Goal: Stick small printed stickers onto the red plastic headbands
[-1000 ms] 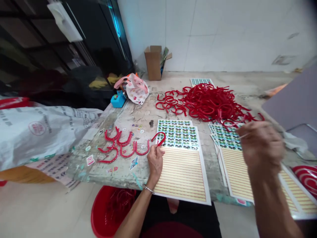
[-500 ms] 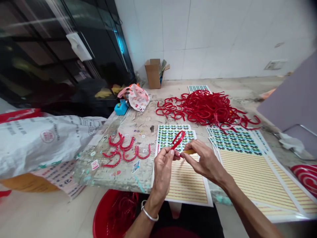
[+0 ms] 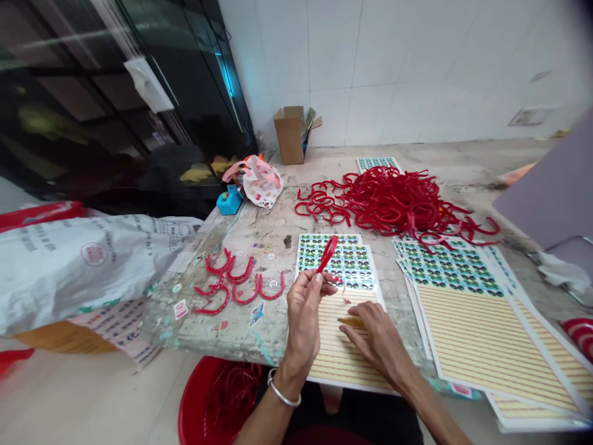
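Note:
My left hand [image 3: 306, 303] pinches a glossy red curved band [image 3: 328, 253], raised above a sticker sheet [image 3: 349, 364]. A thin pale strip with reddish marks [image 3: 345, 293] dangles near its fingertips. My right hand [image 3: 377, 337] is lower, over the striped part of the sheet, with a small yellow tool [image 3: 353, 321] between thumb and fingers; its exact kind is unclear. The sheet has rows of green, blue and black stickers at the top and yellow stripes with red lines below. Several patterned red bands [image 3: 241, 290] lie to the left.
A heap of red bands [image 3: 393, 198] covers the back right of the table. More sticker sheets [image 3: 482, 334] lie at right. A blue tape dispenser [image 3: 229, 201], pink-handled bag [image 3: 262, 182] and cardboard box [image 3: 290, 136] stand behind. A red tub [image 3: 192, 402] sits below the edge.
My right hand has drawn away from the left, down toward the sheet, keeping the yellow tool. The red band has turned slightly in my left hand. The view has shifted a little.

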Available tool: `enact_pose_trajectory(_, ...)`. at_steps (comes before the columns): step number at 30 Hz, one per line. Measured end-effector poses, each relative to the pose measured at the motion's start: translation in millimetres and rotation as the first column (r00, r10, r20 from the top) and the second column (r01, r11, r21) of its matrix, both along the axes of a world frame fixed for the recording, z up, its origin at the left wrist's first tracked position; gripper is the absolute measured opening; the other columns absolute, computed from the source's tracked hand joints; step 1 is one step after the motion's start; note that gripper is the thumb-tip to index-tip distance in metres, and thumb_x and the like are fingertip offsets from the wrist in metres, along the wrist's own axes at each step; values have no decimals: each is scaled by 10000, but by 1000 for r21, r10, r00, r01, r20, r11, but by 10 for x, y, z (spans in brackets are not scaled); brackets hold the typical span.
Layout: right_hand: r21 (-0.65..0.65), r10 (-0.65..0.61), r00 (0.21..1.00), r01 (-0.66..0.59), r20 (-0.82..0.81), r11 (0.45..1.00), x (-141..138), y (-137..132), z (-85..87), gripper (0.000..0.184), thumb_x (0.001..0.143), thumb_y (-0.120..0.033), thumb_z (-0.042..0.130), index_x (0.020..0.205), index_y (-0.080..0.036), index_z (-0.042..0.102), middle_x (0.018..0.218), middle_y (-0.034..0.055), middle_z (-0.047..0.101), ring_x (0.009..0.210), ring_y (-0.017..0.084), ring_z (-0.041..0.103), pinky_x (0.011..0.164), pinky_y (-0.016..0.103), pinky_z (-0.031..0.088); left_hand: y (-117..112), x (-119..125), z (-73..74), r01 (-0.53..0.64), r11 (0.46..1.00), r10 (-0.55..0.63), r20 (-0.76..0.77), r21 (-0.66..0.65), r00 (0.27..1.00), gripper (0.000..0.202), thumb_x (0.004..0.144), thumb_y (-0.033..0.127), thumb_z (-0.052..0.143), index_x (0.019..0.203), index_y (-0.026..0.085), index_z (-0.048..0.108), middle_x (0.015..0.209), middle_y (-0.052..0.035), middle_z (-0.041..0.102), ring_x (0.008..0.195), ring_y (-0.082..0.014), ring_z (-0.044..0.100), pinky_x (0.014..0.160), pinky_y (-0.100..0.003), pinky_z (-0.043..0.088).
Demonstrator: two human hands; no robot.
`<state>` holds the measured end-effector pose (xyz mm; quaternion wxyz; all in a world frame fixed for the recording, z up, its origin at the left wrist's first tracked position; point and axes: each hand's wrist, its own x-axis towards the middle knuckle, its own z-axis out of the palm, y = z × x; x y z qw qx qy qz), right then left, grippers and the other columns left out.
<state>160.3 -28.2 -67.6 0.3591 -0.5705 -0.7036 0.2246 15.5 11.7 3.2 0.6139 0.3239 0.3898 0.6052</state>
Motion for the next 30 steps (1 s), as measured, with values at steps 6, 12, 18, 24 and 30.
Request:
enact_pose_trajectory(6,-388,-280,531,-101,-800,916,-351,21,172,295,805,-427,553,976,-204,644,910,62,656,769,172,576,662,296,455,-92,92,34,56,998,-56,24,-10,998,97,845,235,512,871,160,569,862,-32,633,668,-93,577,673,-234,453)
enact_pose_trajectory(12,-363,-356,72,-153,-932,919,-443,171,359,138,720,-309,680,804,-204,650,848,23,656,720,128,578,631,246,470,-164,52,27,49,999,-49,4,-3,999,100,847,239,508,861,158,567,854,-35,649,674,-104,596,725,-261,456)
enact_pose_trajectory(18,-323,-325,325,63,-888,944,-334,189,316,102,733,-289,664,736,-215,593,762,-11,604,665,119,537,655,268,449,-208,26,-94,20,998,-20,2,-53,1000,120,821,267,546,867,161,578,887,-38,650,652,-93,583,737,-266,453)
enact_pose_trajectory(24,-96,-199,698,185,-688,978,-205,191,481,100,805,-292,578,855,-207,597,1009,47,604,917,177,531,786,306,422,-217,43,-199,38,989,-27,74,-145,997,144,794,269,585,857,143,612,875,-41,636,602,-62,538,668,-220,436)
enact_pose_trajectory(30,-74,4,808,-58,-589,996,-153,336,489,163,823,-307,547,934,-196,591,1253,92,501,940,190,555,821,332,436,-249,57,-206,166,963,-123,203,-211,971,160,769,258,615,809,103,630,722,-34,619,545,-62,514,586,-197,415)
